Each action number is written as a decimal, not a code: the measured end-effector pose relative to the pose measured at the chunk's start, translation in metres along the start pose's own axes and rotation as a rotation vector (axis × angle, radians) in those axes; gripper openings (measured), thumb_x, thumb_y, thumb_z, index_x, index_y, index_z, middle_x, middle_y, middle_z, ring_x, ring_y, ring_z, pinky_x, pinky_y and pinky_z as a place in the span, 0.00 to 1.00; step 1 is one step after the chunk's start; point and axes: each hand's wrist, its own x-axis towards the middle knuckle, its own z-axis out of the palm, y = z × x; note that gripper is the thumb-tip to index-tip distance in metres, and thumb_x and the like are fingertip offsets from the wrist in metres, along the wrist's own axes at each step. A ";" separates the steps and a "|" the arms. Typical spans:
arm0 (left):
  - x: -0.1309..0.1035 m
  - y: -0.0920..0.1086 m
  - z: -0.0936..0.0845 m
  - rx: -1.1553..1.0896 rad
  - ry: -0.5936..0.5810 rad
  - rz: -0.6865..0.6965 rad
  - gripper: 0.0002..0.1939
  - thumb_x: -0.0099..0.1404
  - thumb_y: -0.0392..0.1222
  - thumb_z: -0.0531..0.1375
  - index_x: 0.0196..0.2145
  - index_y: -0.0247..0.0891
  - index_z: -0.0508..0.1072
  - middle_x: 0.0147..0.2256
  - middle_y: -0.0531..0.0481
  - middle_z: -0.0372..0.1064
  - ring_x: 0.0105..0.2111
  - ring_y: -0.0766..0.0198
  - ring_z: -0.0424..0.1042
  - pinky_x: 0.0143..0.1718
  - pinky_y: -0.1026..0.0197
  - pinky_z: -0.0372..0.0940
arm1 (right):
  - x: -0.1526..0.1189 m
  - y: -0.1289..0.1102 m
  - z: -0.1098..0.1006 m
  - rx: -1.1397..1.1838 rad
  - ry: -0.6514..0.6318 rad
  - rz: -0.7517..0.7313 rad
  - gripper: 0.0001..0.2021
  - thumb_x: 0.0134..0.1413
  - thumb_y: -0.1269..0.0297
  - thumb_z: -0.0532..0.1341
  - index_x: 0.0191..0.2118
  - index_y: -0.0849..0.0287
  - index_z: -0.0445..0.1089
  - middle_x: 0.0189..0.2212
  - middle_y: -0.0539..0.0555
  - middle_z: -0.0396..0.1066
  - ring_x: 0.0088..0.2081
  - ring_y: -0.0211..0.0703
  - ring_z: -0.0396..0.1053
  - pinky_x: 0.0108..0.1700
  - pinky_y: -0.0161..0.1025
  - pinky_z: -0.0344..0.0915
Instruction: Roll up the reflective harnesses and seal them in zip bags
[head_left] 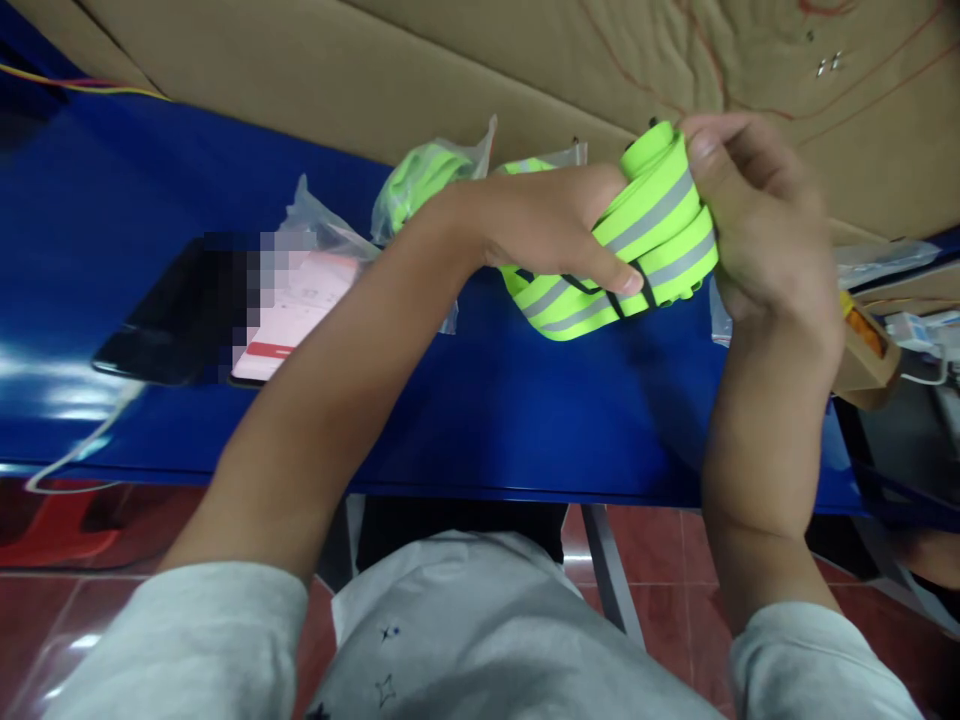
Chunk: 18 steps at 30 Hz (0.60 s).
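A neon yellow-green reflective strap (652, 215) with grey stripes is wound into a flat bundle above the blue table. My left hand (574, 225) is closed around its left side, thumb across the front near a black loop. At the bundle's upper right edge, my right hand (757, 190) pinches the strap between thumb and bent fingers; this hand is slightly blurred. Behind my left wrist lies a clear bag (427, 185) holding similar yellow-green material. Another bag (544, 160) of it is partly hidden by my left hand.
Toward the left of the blue table (540, 420) lie a dark phone (161, 320) with a white cable and a lit phone screen (300, 300) beside a clear bag. Brown cardboard (450, 80) stands along the back. An open small carton (866, 355) is at the right.
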 end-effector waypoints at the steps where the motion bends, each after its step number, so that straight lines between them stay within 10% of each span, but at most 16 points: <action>1: 0.002 -0.001 0.001 0.026 0.021 0.042 0.27 0.59 0.48 0.74 0.53 0.37 0.75 0.49 0.48 0.80 0.47 0.58 0.77 0.49 0.61 0.69 | -0.002 -0.002 0.001 -0.070 0.023 -0.064 0.19 0.49 0.47 0.77 0.40 0.54 0.79 0.36 0.48 0.76 0.37 0.36 0.71 0.41 0.35 0.68; 5: 0.008 -0.002 0.007 0.062 0.055 0.146 0.24 0.59 0.53 0.73 0.48 0.38 0.78 0.46 0.50 0.81 0.45 0.59 0.77 0.47 0.61 0.70 | -0.014 -0.023 0.002 -0.447 -0.180 -0.144 0.19 0.70 0.44 0.59 0.44 0.54 0.79 0.38 0.51 0.75 0.42 0.41 0.73 0.48 0.40 0.67; 8: 0.008 0.000 0.011 -0.004 0.081 0.174 0.19 0.58 0.51 0.74 0.42 0.38 0.79 0.42 0.52 0.81 0.44 0.61 0.77 0.46 0.62 0.70 | -0.020 -0.036 0.005 -0.616 -0.345 -0.114 0.19 0.63 0.39 0.64 0.50 0.44 0.76 0.46 0.49 0.77 0.51 0.50 0.72 0.58 0.46 0.67; 18: 0.018 -0.012 0.030 -0.603 -0.197 0.172 0.15 0.58 0.41 0.73 0.44 0.38 0.81 0.46 0.51 0.83 0.51 0.54 0.81 0.52 0.57 0.75 | -0.017 -0.038 -0.002 -0.631 -0.112 -0.238 0.24 0.65 0.46 0.65 0.60 0.55 0.74 0.54 0.51 0.76 0.55 0.47 0.74 0.59 0.44 0.68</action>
